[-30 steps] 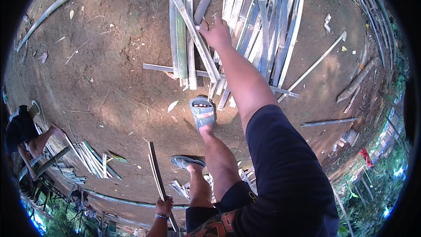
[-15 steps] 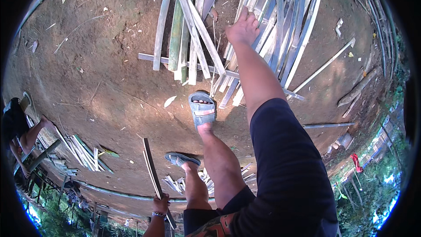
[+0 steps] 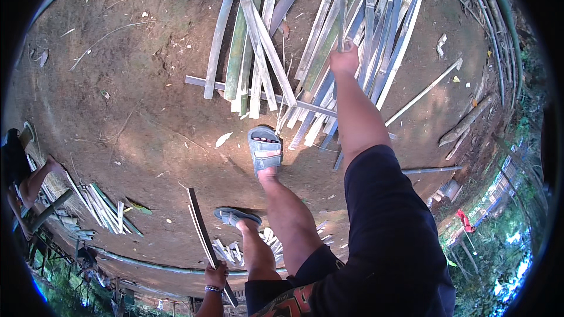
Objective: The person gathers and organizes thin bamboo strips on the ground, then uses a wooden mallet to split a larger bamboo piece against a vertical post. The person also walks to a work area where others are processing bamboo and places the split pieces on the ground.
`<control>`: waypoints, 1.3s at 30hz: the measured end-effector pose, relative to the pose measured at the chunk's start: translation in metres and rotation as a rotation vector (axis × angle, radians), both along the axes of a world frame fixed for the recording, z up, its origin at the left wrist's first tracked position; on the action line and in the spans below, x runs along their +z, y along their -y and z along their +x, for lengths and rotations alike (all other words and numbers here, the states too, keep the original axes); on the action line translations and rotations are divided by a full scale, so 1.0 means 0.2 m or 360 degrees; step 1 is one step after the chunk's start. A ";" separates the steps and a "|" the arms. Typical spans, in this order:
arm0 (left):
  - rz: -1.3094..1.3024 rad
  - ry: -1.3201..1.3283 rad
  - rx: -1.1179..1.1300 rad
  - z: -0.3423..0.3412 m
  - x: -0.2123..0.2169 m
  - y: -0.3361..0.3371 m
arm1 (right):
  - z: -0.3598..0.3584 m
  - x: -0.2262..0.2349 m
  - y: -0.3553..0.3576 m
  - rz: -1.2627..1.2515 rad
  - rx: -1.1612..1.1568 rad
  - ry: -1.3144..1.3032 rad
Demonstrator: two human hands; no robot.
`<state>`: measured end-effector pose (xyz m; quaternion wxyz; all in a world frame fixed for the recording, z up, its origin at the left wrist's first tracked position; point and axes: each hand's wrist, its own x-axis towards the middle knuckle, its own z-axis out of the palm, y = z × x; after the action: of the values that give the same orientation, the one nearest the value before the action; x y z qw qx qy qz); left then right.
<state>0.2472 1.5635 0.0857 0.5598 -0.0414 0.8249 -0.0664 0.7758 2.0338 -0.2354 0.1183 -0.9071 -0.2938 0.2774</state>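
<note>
My right hand (image 3: 345,58) is closed around a narrow bamboo strip (image 3: 341,20), which stands out above and below the fist. Under and beside it lies a heap of split bamboo strips (image 3: 385,47), grey, pale and greenish, fanned out on the ground. Low in the picture my left hand (image 3: 216,275) grips a few bamboo strips (image 3: 204,235), one dark and the others paler, held at a slant beside my legs. Left of the heap, wider bamboo slats (image 3: 239,53), one green, rest across a crosswise strip (image 3: 197,80).
My sandalled foot (image 3: 265,148) is just below the heap. Short offcuts (image 3: 232,251) lie behind my feet. Another person's leg (image 3: 41,182) shows at far left, near more strips (image 3: 103,208). A thin stick (image 3: 426,92) and a log (image 3: 467,120) lie to the right.
My right hand has moved slightly right and down, and its fingers have closed around a strip. Some heap strips have shifted, uncovering a greenish one. The left hand keeps its strips.
</note>
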 end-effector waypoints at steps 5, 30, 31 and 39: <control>-0.0053 0.0005 -0.0004 0.02 0.00 -0.04 | 0.15 0.00 0.16 0.0311 -0.0433 -0.0707; 0.0804 0.0460 0.0016 0.43 -0.40 -1.07 | -0.68 0.47 0.58 0.0462 -0.0147 -0.1101; 0.0839 0.0478 0.0039 0.48 -0.41 -1.18 | -0.81 0.58 0.68 0.0332 -0.0030 -0.1095; 0.1161 0.0751 0.0679 0.66 -0.49 -1.45 | -1.39 1.12 1.03 0.0379 0.0180 -0.1717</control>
<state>0.3800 1.8538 -0.0121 0.7107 0.0054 0.6180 0.3360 0.4983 1.8272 -0.0115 0.3387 -0.5995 -0.2692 0.6733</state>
